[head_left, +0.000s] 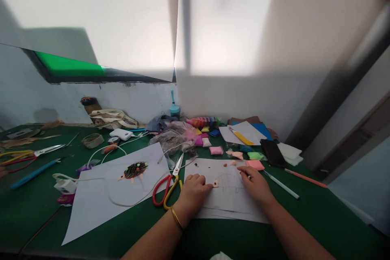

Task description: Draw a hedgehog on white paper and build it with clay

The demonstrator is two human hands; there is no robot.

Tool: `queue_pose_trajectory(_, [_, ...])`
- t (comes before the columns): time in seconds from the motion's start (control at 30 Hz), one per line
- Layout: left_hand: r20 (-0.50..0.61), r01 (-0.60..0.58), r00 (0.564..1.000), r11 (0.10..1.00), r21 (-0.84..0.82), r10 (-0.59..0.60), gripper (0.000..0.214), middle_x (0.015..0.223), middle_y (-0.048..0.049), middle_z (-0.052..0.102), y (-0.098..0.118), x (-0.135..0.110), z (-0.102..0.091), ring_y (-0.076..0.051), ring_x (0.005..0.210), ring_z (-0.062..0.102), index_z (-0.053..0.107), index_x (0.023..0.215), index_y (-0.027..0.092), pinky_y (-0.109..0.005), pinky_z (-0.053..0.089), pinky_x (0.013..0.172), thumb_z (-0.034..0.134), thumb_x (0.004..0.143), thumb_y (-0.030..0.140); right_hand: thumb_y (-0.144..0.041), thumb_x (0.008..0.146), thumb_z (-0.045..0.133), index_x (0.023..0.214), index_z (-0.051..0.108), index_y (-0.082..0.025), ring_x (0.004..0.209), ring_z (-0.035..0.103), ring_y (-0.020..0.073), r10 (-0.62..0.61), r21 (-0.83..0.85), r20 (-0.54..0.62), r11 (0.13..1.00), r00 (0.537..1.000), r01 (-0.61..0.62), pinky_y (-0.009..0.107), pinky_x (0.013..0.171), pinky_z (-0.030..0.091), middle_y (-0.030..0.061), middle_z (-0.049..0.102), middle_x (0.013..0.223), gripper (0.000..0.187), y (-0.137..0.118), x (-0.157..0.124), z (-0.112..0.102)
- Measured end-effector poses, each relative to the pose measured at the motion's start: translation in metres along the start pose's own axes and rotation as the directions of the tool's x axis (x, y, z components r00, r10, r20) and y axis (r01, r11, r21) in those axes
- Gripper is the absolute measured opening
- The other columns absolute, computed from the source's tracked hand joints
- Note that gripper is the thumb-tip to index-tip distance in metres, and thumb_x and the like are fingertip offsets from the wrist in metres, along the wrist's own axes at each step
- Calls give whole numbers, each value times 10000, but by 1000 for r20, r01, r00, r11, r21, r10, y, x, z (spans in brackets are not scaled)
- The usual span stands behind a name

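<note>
A sheet of white paper (204, 209) lies before me with a pencil outline of an animal (230, 180) on it. At the outline's left end sits a small peach clay piece (216, 184) with a dark dot. My left hand (193, 193) is curled on the paper, one digit's tip touching that piece. My right hand (256, 185) rests at the outline's right end, fingers bent together; a dark spot shows between them, too small to name. Above the outline are a brown clay bit (225, 165), a peach clay bit (233, 163) and dark crumbs (196, 165).
Red-and-yellow scissors (170, 185) lie left of my left hand. Another sheet (100, 211) bears a finished clay hedgehog (134, 172), a white cable crossing it. Clay packets (216, 150), a yellow cutter (242, 136), a phone (272, 152) and pens (282, 185) lie around on the green table (329, 219).
</note>
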State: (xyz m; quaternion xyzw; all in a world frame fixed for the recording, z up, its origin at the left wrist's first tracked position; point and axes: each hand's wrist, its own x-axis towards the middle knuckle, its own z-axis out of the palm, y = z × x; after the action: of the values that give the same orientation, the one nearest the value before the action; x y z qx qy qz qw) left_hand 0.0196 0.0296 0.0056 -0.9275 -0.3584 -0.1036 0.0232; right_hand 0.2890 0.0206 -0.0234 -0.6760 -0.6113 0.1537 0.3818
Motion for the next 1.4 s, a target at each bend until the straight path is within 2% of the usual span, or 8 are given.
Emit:
queue_pose_trajectory(0.3, [-36, 47, 998, 996, -74, -49, 396, 963, -43, 575, -2, -1, 7, -191, 862, 519, 568, 1221, 280, -319, 390, 748, 465, 894, 82, -354, 841, 436, 1018, 679, -231, 976, 632, 245, -11, 11, 54, 1000, 999, 11, 360, 816, 510, 63, 683, 1070, 325, 0, 0, 1])
queue_pose_trajectory(0.5, [-12, 31, 999, 998, -60, -32, 320, 931, -44, 560, 0, 2, 6, -197, 836, 497, 602, 1176, 290, -306, 379, 699, 488, 910, 152, -354, 842, 439, 1031, 683, -233, 957, 635, 246, 4, 0, 78, 1000, 997, -4, 366, 810, 514, 65, 682, 1075, 332, -3, -1, -1])
queue_pose_trajectory(0.8, [4, 44, 999, 995, -90, -44, 281, 930, -45, 584, 0, 0, 3, -194, 849, 512, 644, 1092, 275, -318, 396, 736, 480, 901, 151, -347, 843, 442, 1029, 680, -239, 985, 632, 251, 3, 8, 83, 1000, 997, -3, 376, 834, 509, 64, 682, 1074, 321, -3, -1, -1])
queue_pose_trajectory(0.93, [-52, 85, 994, 980, -179, -96, 356, 954, -53, 619, -1, -1, 2, -204, 867, 546, 619, 1134, 246, -332, 431, 756, 446, 873, 76, -348, 849, 437, 1032, 671, -228, 1002, 623, 248, 1, 8, 83, 1000, 997, -2, 382, 863, 498, 68, 676, 1082, 321, -3, -1, -1])
queue_pose_trajectory(1.03, [-123, 171, 966, 919, -356, -228, 292, 977, -55, 643, -3, -2, 1, -202, 882, 569, 620, 1091, 211, -325, 457, 767, 464, 871, 98, -348, 856, 428, 1037, 665, -215, 1027, 611, 246, -1, 8, 90, 1000, 996, 0, 382, 886, 486, 73, 670, 1088, 327, -5, -1, -1])
queue_pose_trajectory(1.17, [-110, 222, 941, 829, -514, -320, 118, 907, -31, 661, -6, -2, -1, -197, 837, 584, 656, 918, 217, -316, 465, 747, 551, 864, 217, -350, 860, 422, 1049, 663, -225, 1034, 611, 243, 16, 3, 100, 1000, 995, -17, 373, 878, 487, 67, 667, 1104, 331, -6, -2, -2])
queue_pose_trajectory(1.3, [-80, 264, 919, 755, -601, -385, 183, 914, -43, 669, -7, -1, -4, -215, 848, 591, 676, 934, 223, -338, 459, 762, 522, 888, 310, -351, 850, 432, 1031, 674, -228, 1018, 626, 235, 5, 2, 73, 1000, 997, -5, 349, 859, 495, 66, 676, 1092, 327, -4, -2, 0])
queue_pose_trajectory(1.4, [-25, 278, 899, 614, -738, -437, 256, 928, -49, 670, -6, 1, -4, -207, 846, 599, 676, 1023, 222, -341, 462, 777, 469, 907, 317, -351, 845, 434, 1028, 678, -222, 1008, 628, 233, -2, -3, 73, 1000, 997, 2, 342, 851, 497, 65, 682, 1083, 331, -3, -1, 0])
